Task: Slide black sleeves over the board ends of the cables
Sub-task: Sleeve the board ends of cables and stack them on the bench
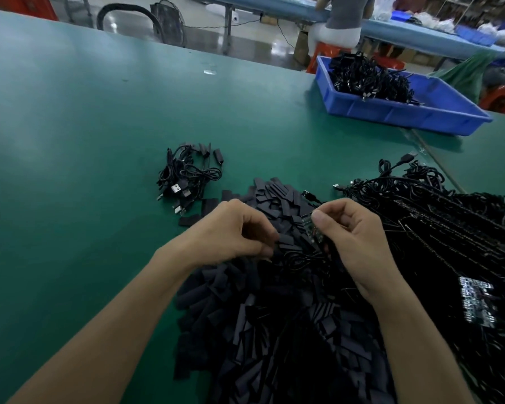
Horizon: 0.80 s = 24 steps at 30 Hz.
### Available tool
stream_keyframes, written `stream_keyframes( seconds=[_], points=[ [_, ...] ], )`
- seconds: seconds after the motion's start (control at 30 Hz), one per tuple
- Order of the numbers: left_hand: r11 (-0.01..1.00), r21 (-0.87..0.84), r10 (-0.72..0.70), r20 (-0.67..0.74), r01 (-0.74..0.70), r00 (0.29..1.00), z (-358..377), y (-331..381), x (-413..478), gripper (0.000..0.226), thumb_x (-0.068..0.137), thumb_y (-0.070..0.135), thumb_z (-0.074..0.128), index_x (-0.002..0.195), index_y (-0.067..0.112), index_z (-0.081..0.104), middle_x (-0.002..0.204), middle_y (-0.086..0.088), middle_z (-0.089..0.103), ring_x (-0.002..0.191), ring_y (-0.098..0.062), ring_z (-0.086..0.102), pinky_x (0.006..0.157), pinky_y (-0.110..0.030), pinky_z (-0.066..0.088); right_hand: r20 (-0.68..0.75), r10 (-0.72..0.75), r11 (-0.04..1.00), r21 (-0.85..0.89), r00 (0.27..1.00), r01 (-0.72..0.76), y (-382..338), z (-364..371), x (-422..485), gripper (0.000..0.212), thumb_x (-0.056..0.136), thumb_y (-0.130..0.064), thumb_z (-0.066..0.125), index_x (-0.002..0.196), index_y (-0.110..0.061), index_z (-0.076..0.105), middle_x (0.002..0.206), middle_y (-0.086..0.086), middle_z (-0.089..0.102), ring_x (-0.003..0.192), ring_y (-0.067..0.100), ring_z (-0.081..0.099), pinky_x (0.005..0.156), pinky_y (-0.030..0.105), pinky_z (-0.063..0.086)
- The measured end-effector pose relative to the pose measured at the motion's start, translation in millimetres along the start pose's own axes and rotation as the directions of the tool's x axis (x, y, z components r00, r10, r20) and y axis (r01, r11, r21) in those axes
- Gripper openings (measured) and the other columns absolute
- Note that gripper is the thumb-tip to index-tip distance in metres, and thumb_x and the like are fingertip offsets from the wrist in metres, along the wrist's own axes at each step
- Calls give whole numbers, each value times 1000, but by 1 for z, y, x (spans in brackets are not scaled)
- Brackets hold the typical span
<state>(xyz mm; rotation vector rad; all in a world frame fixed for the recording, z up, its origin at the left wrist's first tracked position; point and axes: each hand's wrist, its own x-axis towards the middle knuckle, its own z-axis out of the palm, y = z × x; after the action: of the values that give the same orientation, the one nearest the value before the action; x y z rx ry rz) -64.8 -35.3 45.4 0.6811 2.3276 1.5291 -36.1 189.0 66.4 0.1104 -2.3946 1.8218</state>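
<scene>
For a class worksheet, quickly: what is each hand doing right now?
Left hand: fingers curled, pinching a sleeve over the pile.
Right hand: thumb and fingers pinching a cable's board.

Dim overhead light; soft sheen is seen on the green counter [85,126] at left. Black piles are crushed to near-solid shadow. Edges are bent by wide-angle distortion; background is slightly soft.

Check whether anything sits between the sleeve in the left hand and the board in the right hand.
Nothing visible does. The left hand pinches a black sleeve right beside the circuit board that the right hand holds; only the loose sleeve pile lies beneath them.
</scene>
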Motion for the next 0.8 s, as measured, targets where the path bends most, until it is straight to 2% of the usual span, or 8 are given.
stream_keyframes(
  seconds=[0.17,0.27,0.33,0.5,0.6,0.67,0.73,0.8],
  points=[
    [976,191,-121,94,101,988,-12,5,-6,40,67,34,93,102,35,73,86,28,70,80,7,64,71,-13,50,-153,73,987,153,985,-49,4,-2,-2,12,96,-15,66,85,-20,66,69,-13,63,59,3,55,52,18,48],
    [935,337,-158,117,110,981,-14,6,-8,33,69,24,91,94,38,74,75,26,67,67,8,59,59,-9,44,-127,99,987,141,987,-81,6,-4,-2,12,96,-15,66,85,-20,66,68,-13,62,57,3,54,50,18,48],
    [948,313,-86,77,58,993,-12,7,-7,26,76,13,86,83,36,75,68,25,68,59,8,59,55,-8,43,14,114,991,71,993,-114,5,-6,-3,14,94,-19,68,80,-23,69,69,-11,65,59,3,57,52,18,49],
    [996,50,79,-103,-74,991,-8,8,-2,11,84,14,80,83,24,76,74,15,73,65,4,63,63,-9,46,393,259,963,-42,882,-265,-2,-2,-8,36,91,-46,57,85,-13,71,73,9,72,56,16,66,47,21,47],
    [963,-212,109,-266,-169,958,-1,10,0,4,86,18,73,86,21,70,81,14,72,75,1,64,72,-16,52,309,259,964,-29,915,-263,0,0,-4,31,102,-32,52,93,-6,66,69,11,70,49,23,65,39,22,44],
    [855,-473,66,-304,-211,950,0,14,0,2,86,27,66,86,25,67,99,7,75,92,-10,69,79,-30,58,162,211,977,-68,964,-203,4,0,0,23,103,-24,55,91,-8,66,62,6,67,43,18,59,36,20,39],
    [705,-649,51,-355,-286,933,-3,19,1,2,90,29,61,89,28,62,108,-5,74,100,-26,71,80,-40,59,47,147,970,-201,988,-135,8,2,8,20,101,-24,58,86,-15,67,60,0,66,45,11,58,41,19,42],
    [624,-671,56,-472,-400,880,-8,24,0,3,96,27,54,96,26,57,99,-8,73,88,-27,72,82,-48,58,34,88,916,-396,996,-67,10,8,18,18,99,-27,61,84,-22,68,66,-7,66,55,1,59,52,13,45]
  ],
)
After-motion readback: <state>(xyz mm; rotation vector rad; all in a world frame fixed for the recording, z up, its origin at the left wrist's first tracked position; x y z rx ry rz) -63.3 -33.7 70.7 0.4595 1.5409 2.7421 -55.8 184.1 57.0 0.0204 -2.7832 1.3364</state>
